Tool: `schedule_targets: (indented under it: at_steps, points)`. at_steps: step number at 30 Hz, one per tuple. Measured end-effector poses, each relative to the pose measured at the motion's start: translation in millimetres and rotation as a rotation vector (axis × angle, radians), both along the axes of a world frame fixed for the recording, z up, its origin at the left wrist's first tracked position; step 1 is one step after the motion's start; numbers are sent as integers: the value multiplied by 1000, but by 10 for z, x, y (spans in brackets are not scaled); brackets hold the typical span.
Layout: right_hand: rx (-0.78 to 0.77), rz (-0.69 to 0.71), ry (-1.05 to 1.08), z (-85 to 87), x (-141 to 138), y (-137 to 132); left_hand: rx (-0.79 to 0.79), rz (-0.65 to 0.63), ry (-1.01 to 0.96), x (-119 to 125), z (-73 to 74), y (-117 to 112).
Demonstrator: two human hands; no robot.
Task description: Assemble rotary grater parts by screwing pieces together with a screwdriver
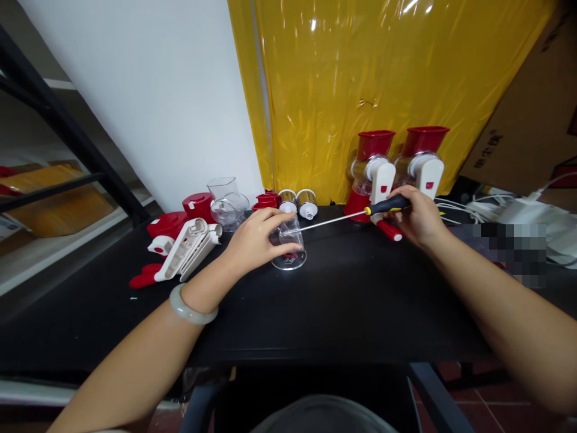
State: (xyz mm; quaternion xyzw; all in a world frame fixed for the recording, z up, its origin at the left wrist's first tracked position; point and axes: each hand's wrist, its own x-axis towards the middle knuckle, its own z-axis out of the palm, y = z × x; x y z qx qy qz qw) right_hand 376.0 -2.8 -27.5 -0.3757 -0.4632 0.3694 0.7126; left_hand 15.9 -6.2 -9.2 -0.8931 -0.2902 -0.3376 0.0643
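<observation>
My left hand is wrapped round a clear plastic grater housing that stands on the black table, its round rim downward. Between thumb and fingers, the tip of a long screwdriver meets the housing's side; my fingers partly hide the contact. My right hand grips the screwdriver's black and yellow handle, held nearly level. Just behind that hand stand two assembled rotary graters, one nearer and one farther right, with red hoppers and white crank arms.
White crank arms with red handles, red bases and another clear housing lie at the left. Two metal grating drums and small red parts sit behind my left hand. White cables are bunched at the right.
</observation>
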Motion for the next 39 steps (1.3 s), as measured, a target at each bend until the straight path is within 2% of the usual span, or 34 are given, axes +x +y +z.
schedule_targets:
  at_steps: [6,12,16,22,32,39]
  points:
    - [13,104,50,54,-29,-78,-16,1,-12,10,-25,-2]
    - [18,-8,-20,9,-19,-13,-21,14,-11,30,-45,-16]
    - [18,15,-8,-3,-31,5,-8,26,-5,43,-54,-25]
    - [52,53,169,42,-61,-46,16,43,1,62,-62,-36]
    - [72,13,21,-17,-46,16,17,56,11,57,-69,-37]
    - [-8,10,194,13,-58,-9,15,54,16,62,-58,-45]
